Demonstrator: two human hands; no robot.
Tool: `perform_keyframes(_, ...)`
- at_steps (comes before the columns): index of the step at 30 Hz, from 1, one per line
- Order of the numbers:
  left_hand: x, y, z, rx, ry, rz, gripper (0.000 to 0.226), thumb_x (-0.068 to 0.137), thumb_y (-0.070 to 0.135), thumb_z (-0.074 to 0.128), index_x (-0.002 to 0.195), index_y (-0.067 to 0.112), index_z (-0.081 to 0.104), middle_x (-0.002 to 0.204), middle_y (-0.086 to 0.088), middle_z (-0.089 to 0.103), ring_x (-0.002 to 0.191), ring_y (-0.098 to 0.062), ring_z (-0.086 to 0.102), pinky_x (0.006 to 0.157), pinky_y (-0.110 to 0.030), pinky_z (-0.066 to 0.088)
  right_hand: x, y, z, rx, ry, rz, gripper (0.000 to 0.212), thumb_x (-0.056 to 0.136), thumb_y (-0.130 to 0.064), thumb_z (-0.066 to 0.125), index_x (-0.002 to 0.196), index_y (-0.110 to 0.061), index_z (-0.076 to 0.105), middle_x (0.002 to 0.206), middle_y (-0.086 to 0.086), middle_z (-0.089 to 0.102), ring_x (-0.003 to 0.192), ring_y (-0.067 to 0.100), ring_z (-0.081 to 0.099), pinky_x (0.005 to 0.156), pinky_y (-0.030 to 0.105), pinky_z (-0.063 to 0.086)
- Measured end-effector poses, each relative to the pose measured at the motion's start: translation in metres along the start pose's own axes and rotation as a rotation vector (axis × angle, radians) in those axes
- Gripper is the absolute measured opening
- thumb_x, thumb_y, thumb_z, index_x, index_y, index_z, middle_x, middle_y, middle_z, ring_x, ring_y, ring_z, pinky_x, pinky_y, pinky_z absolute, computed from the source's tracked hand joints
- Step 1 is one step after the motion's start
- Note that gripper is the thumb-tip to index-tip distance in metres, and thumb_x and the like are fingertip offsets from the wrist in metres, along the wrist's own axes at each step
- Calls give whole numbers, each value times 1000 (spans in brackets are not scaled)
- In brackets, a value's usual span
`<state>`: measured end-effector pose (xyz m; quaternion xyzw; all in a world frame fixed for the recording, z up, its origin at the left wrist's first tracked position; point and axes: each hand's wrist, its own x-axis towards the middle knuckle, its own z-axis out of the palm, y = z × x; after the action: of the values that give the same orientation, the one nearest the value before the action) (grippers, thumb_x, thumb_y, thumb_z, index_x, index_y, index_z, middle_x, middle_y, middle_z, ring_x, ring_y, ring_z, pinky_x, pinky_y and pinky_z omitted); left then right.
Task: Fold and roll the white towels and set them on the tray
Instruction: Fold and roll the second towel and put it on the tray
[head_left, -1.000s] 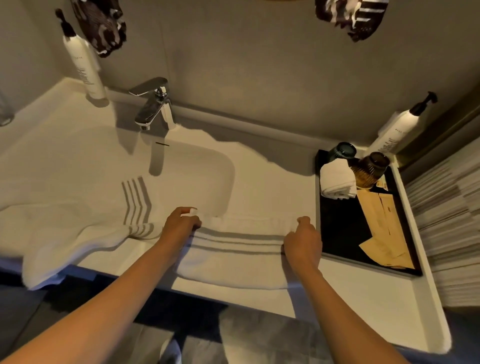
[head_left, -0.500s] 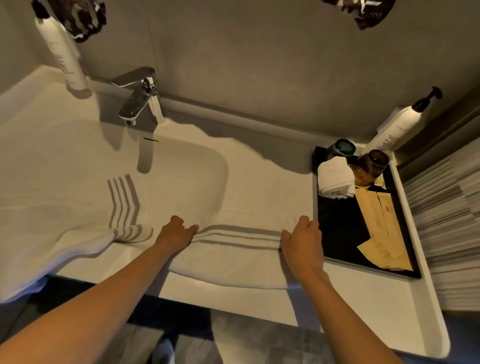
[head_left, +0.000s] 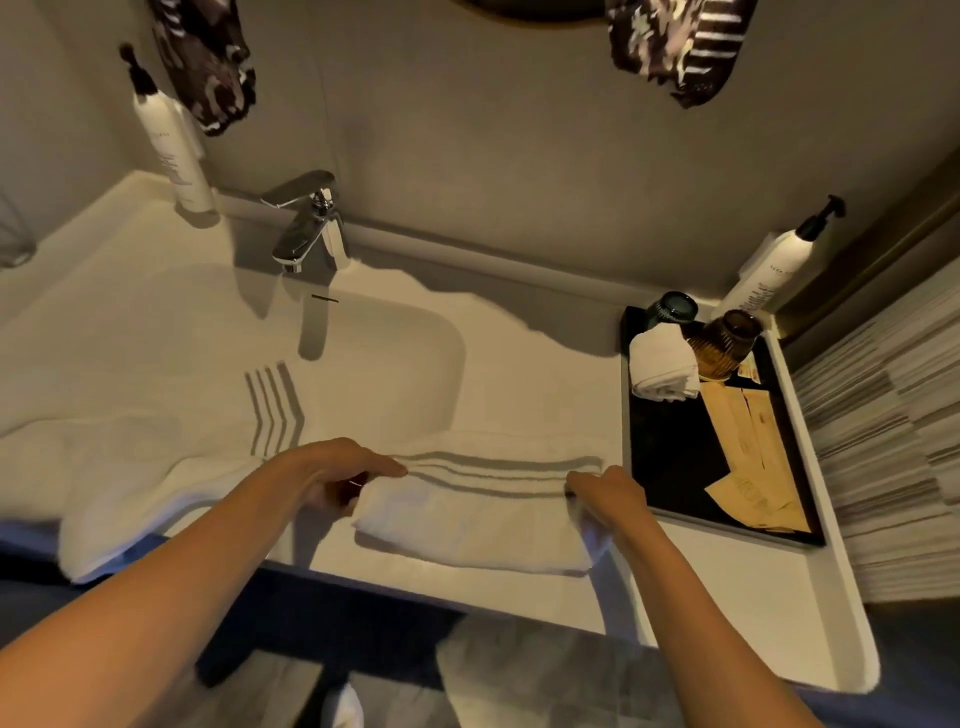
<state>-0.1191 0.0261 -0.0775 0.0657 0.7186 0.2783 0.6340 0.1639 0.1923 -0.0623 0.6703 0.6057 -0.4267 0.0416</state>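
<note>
A folded white towel (head_left: 478, 519) with grey stripes lies on the counter's front edge, between sink and tray. My left hand (head_left: 337, 475) holds its left end, fingers stretched over the top and thumb under the fold. My right hand (head_left: 608, 496) grips its right end beside the tray. A second white striped towel (head_left: 156, 467) lies spread over the sink's left side and hangs off the front edge. The black tray (head_left: 670, 457) sits at the right, and a rolled white towel (head_left: 662, 364) rests in its far left corner.
On the tray stand a dark green cup (head_left: 672, 309), an amber glass (head_left: 727, 340) and tan paper packets (head_left: 753, 452). A chrome faucet (head_left: 311, 223) rises behind the sink. White pump bottles stand at back left (head_left: 174, 150) and back right (head_left: 774, 270). Patterned cloths hang above.
Both hands have pulled the towel's near edge up and over, so the fold is narrower and lifted at the front. The left hand moved from pressing flat to holding the end.
</note>
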Motion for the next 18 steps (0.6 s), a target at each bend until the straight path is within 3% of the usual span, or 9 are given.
perform_keyframes(2,-18,-4,2,-21,32,96,32,84,17,76,108,-2,67,102,-21,67,89,-28,61,75,-36,50,-11,5,-9,161,-4,-2,25,80,-21,67,89,1,58,85,13,60,74,24,56,59,27,42)
perform_keyframes(4,-27,-14,4,-146,68,216,42,89,22,69,122,-3,62,120,-26,65,100,-30,62,84,-40,50,-23,12,-19,247,12,-52,21,80,-14,70,73,-3,55,71,12,54,63,23,53,56,27,37)
perform_keyframes(7,-42,-36,14,-19,192,288,62,91,40,66,143,12,48,140,-3,55,123,-25,56,89,-31,45,-33,28,-20,280,3,-84,37,83,-18,74,63,-12,43,64,6,47,58,22,52,57,28,38)
perform_keyframes(8,-43,-43,19,118,275,286,50,94,39,62,137,14,52,134,1,54,122,-24,55,87,-30,41,-33,35,-15,266,-8,-77,33,83,-24,75,71,-12,46,73,6,50,68,25,57,61,27,40)
perform_keyframes(10,-42,-65,34,342,396,260,16,97,34,57,95,18,53,101,3,54,87,-15,55,73,-31,35,-40,50,-4,144,-19,-40,30,83,-32,73,90,-12,52,95,6,55,83,24,61,64,23,44)
perform_keyframes(11,-41,-73,42,397,436,236,23,98,32,55,84,17,44,91,-3,52,73,-14,47,64,-31,30,-42,57,2,98,-36,-19,28,85,-31,71,87,-10,53,96,8,59,76,19,59,54,20,44)
perform_keyframes(14,-42,-88,52,425,510,211,36,97,31,55,116,3,44,115,-23,58,86,-29,59,59,-33,35,-46,76,10,132,-14,21,23,87,-21,69,74,-7,55,82,14,62,61,18,54,33,13,39)
perform_keyframes(15,-43,-91,52,426,527,218,48,97,32,56,129,0,39,119,-24,58,91,-33,62,61,-34,40,-48,80,11,155,33,24,23,88,-22,67,75,-6,57,84,16,64,64,22,57,41,15,47)
perform_keyframes(18,-54,-95,58,347,558,254,59,95,35,61,137,3,34,106,-13,59,60,-23,62,48,-30,45,-54,93,11,163,112,62,31,91,-36,59,84,-6,58,93,15,65,72,26,59,72,36,56)
